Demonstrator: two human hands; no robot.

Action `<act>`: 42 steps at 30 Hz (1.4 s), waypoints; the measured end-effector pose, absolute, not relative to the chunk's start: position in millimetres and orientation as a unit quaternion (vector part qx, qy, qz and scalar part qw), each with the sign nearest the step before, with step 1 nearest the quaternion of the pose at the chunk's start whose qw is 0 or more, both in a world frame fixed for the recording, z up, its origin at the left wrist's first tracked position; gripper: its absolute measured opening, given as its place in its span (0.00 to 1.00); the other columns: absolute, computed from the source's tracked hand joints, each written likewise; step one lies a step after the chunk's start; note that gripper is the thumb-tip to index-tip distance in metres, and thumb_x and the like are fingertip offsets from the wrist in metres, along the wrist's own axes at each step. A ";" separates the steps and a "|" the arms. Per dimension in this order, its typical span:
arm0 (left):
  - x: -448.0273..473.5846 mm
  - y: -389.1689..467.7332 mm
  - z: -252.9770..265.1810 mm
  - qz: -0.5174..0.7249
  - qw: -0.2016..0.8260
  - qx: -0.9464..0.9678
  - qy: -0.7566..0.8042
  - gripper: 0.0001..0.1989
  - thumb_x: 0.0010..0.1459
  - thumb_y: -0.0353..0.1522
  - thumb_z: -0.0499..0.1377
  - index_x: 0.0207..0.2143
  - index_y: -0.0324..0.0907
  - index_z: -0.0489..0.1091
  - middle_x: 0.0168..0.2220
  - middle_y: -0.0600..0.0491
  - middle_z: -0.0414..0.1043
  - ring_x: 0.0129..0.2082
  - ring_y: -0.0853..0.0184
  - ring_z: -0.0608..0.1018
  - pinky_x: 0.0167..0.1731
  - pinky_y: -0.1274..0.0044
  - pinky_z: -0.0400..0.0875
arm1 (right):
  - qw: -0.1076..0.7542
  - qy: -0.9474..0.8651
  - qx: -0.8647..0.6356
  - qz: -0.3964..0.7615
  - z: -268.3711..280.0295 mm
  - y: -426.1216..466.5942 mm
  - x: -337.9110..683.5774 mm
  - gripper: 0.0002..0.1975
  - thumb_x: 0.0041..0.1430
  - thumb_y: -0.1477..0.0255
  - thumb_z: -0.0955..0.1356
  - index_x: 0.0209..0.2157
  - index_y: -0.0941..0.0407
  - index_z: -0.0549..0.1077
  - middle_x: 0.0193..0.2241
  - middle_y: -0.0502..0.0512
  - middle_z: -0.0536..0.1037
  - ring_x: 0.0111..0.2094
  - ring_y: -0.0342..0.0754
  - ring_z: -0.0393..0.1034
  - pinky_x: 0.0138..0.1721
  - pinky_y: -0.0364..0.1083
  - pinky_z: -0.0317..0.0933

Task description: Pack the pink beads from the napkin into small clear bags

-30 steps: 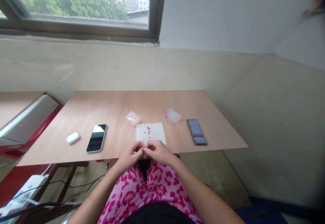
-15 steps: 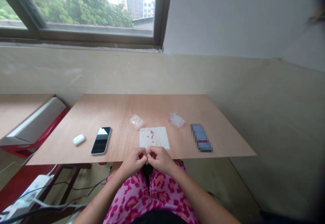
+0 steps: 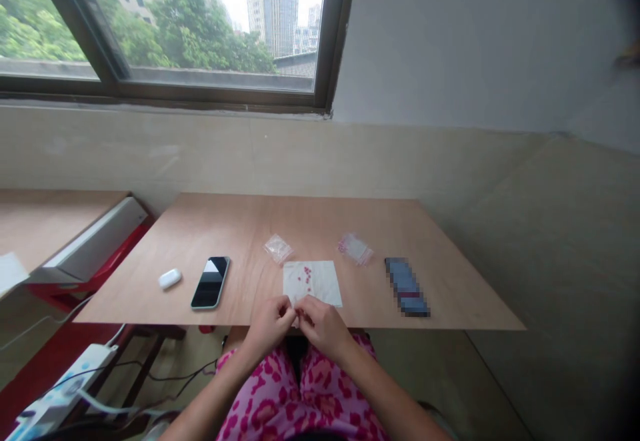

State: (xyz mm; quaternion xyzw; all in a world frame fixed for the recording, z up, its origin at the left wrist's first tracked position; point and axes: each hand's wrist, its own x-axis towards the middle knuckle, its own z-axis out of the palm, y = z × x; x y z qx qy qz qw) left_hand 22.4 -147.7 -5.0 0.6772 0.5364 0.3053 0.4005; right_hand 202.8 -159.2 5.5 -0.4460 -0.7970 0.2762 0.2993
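Note:
My left hand [image 3: 271, 321] and my right hand [image 3: 320, 324] meet at the front edge of the table, fingertips pinched together. Something small and pinkish shows between them, too small to name. Just beyond the fingers lies a white sheet [image 3: 325, 281], like a tissue, with several small red pieces [image 3: 307, 271] scattered on its left half. Behind the sheet, to the left, rests a clear plastic bag [image 3: 278, 248]. Another clear bag [image 3: 356, 249], with pink along its edge, lies behind it to the right.
A phone [image 3: 211, 283] and a white earbud case [image 3: 170, 279] lie on the table [image 3: 240, 221] at left. At right is a pixelated, phone-shaped object [image 3: 407, 286]. A power strip [image 3: 75, 381] with cables sits below left, by a red stool or chair [image 3: 107, 254].
The camera view has shifted, so everything appears lower and farther right. My hands stay together, and my right fingers have turned slightly over the pinch.

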 end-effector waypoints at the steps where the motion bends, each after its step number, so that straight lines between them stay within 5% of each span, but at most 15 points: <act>1: 23.2 -148.6 -4.7 0.307 0.396 0.680 0.535 0.13 0.59 0.32 0.52 0.22 0.42 0.62 0.21 0.56 0.65 0.25 0.67 0.69 0.27 0.77 0.56 | 0.289 -0.804 -0.449 0.263 6.5 -160.6 202.3 0.10 0.61 0.81 0.65 0.38 0.54 0.75 0.34 0.52 0.76 0.36 0.48 0.71 0.39 0.43 0.60; 14: 31.1 -163.1 -0.5 0.317 0.314 0.756 0.479 0.12 0.66 0.32 0.53 0.28 0.42 0.64 0.27 0.55 0.67 0.27 0.67 0.71 0.29 0.76 0.62 | 0.279 -0.766 -0.502 0.290 11.7 -158.8 206.8 0.12 0.64 0.77 0.65 0.39 0.55 0.80 0.36 0.56 0.79 0.39 0.50 0.73 0.42 0.45 0.62; 18: 26.0 -159.6 5.6 0.354 0.280 0.773 0.446 0.06 0.65 0.34 0.58 0.42 0.42 0.70 0.43 0.46 0.72 0.44 0.60 0.77 0.46 0.70 0.71 | 0.312 -0.749 -0.458 0.362 12.7 -150.1 214.6 0.15 0.65 0.77 0.62 0.41 0.56 0.81 0.36 0.57 0.76 0.38 0.48 0.72 0.42 0.45 0.63; 21: 18.7 -153.3 5.4 0.361 0.248 0.788 0.431 0.32 0.56 0.36 0.68 0.60 0.44 0.62 0.62 0.39 0.62 0.62 0.50 0.67 0.60 0.61 0.64 | 0.325 -0.682 -0.438 0.487 11.6 -144.5 219.7 0.19 0.67 0.74 0.59 0.49 0.57 0.79 0.30 0.53 0.73 0.28 0.44 0.69 0.34 0.43 0.64; 23: 13.9 -148.9 0.4 0.344 0.267 0.789 0.434 0.41 0.53 0.34 0.69 0.66 0.45 0.55 0.63 0.39 0.61 0.63 0.49 0.66 0.61 0.59 0.64 | 0.309 -0.626 -0.429 0.574 10.9 -142.3 222.0 0.20 0.68 0.71 0.59 0.53 0.58 0.77 0.22 0.47 0.68 0.21 0.42 0.63 0.27 0.42 0.61; 29: 3.2 -137.3 -14.3 0.329 0.305 0.748 0.489 0.36 0.48 0.22 0.60 0.61 0.43 0.58 0.47 0.47 0.69 0.45 0.58 0.76 0.48 0.65 0.73 | 0.316 -0.613 -0.441 0.574 13.8 -138.9 226.2 0.14 0.63 0.64 0.68 0.41 0.60 0.79 0.22 0.47 0.69 0.21 0.40 0.59 0.24 0.40 0.53; 32: -0.1 -133.1 -14.1 0.323 0.277 0.755 0.499 0.26 0.49 0.22 0.57 0.52 0.42 0.63 0.42 0.50 0.68 0.42 0.59 0.75 0.45 0.66 0.72 | 0.324 -0.592 -0.467 0.572 10.9 -138.1 226.2 0.16 0.62 0.63 0.69 0.44 0.60 0.79 0.24 0.48 0.71 0.21 0.40 0.59 0.23 0.40 0.52; 42: -1.1 -133.8 -9.5 0.289 0.242 0.795 0.475 0.24 0.50 0.20 0.55 0.50 0.43 0.65 0.48 0.46 0.67 0.47 0.57 0.74 0.48 0.65 0.71 | 0.294 -0.588 -0.446 0.607 -0.7 -140.1 219.5 0.16 0.66 0.62 0.65 0.43 0.59 0.78 0.19 0.46 0.70 0.19 0.40 0.58 0.22 0.40 0.51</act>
